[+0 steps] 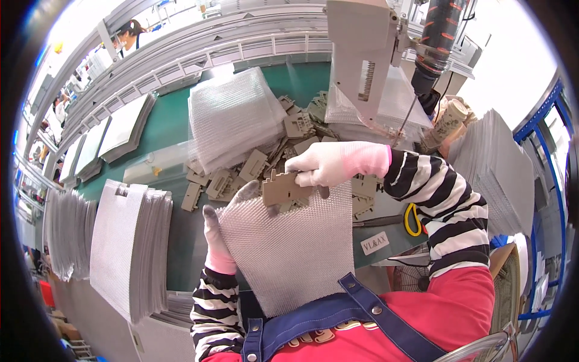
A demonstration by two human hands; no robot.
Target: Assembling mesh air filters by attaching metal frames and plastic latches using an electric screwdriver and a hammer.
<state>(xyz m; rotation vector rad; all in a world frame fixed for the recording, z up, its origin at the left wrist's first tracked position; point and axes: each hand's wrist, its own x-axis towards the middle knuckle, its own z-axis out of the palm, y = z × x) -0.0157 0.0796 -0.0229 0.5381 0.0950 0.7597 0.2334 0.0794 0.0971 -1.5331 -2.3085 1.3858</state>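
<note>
My right hand (pixel 321 166), in a white and pink glove, is closed on a flat beige plastic clip (pixel 283 189) with notched edges. That piece lies over the top edge of a silver mesh sheet (pixel 295 253), which slopes down to my apron. At the sheet's upper left edge is my gloved left hand (pixel 224 226), with grey fingertips, gripping the sheet; its thumb shows and the fingers are partly hidden behind the sheet. Just beyond both hands lies a loose heap of similar beige clips (pixel 253 166).
A stack of clear textured sheets (pixel 232 108) stands behind the heap, a grey-white machine head (pixel 359 54) to its right. Stacked mesh panels (pixel 129 241) stand at left, more sheets (pixel 497 172) at right. Yellow-handled scissors (pixel 412 221) and a white label (pixel 374 242) lie near my right arm.
</note>
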